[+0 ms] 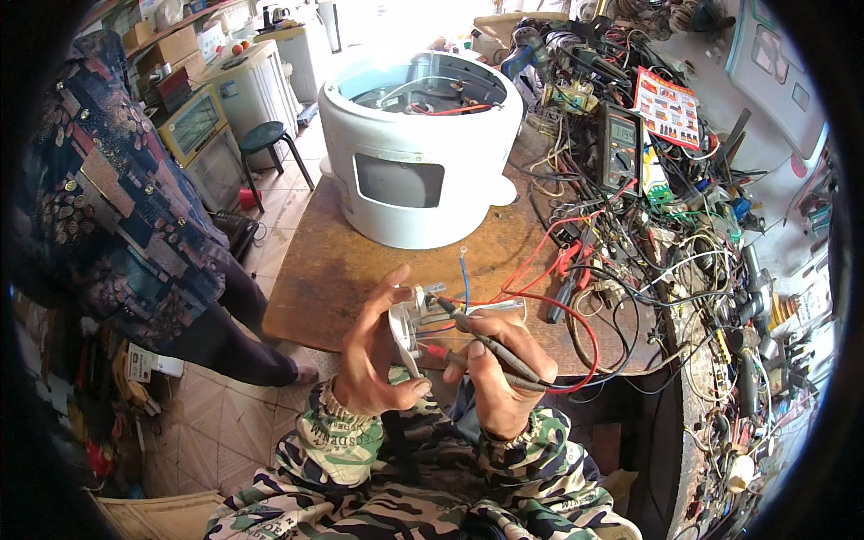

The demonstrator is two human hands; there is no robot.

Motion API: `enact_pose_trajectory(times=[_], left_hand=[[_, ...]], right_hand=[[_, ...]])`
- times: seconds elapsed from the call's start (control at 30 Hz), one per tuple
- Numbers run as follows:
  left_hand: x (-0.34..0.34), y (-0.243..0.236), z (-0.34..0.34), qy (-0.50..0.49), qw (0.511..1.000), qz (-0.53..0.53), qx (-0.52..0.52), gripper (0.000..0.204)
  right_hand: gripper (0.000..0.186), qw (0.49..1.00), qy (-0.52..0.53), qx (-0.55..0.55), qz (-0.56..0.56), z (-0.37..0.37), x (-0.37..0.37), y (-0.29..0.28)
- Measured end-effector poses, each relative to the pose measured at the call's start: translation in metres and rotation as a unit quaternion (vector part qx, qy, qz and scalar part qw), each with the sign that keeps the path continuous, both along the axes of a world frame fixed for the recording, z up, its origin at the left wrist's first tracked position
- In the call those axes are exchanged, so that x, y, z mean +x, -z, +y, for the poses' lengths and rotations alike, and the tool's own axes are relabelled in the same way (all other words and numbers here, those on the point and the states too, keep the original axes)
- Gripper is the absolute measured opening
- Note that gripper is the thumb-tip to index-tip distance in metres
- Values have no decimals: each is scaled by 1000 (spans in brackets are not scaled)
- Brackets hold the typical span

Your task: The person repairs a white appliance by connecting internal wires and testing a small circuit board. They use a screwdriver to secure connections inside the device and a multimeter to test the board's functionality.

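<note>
My left hand point(369, 351) grips a small white part point(401, 333) with metal terminals and wires, held upright at the table's front edge. My right hand point(499, 364) holds two test probes, a dark one point(490, 346) and a red-tipped one point(436, 350), their tips at or close to the part; exact contact is unclear. A blue wire point(464, 279) with a ring lug rises beside them. Red and black leads run right toward a multimeter point(620, 147). Behind my hands stands a white round appliance housing point(414, 225), open on top, with a cut-out in its side.
The wooden table point(306, 288) has pliers point(562, 297) and tangled cables and parts point(684, 234) along its right side. A person point(135, 207) stands close at the left. Behind are a black stool point(264, 135), boxes point(166, 49) and appliances point(229, 112).
</note>
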State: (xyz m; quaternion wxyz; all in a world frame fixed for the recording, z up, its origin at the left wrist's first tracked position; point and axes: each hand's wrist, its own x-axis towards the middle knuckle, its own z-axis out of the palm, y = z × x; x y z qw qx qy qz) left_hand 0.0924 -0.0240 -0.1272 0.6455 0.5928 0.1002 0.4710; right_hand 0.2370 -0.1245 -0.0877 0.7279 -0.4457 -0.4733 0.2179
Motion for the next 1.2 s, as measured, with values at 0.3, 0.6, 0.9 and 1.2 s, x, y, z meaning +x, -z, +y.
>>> enact_pose_trajectory(times=[0.3, 0.6, 0.9, 1.2], left_hand=[[-1, 1, 4, 3, 1000, 9, 19, 114], [1, 2, 5, 5, 1000, 11, -5, 116], [1, 7, 5, -13, 1000, -18, 17, 109], [6, 6, 3, -46, 998, -40, -14, 100]], right_hand=[[21, 1000, 5, -6, 25, 0, -3, 1], [29, 998, 39, -18, -44, -16, 20, -15], [39, 900, 200, -371, -110, -33, 222, -89], [8, 855, 339, -92, -381, -13, 131, -44]])
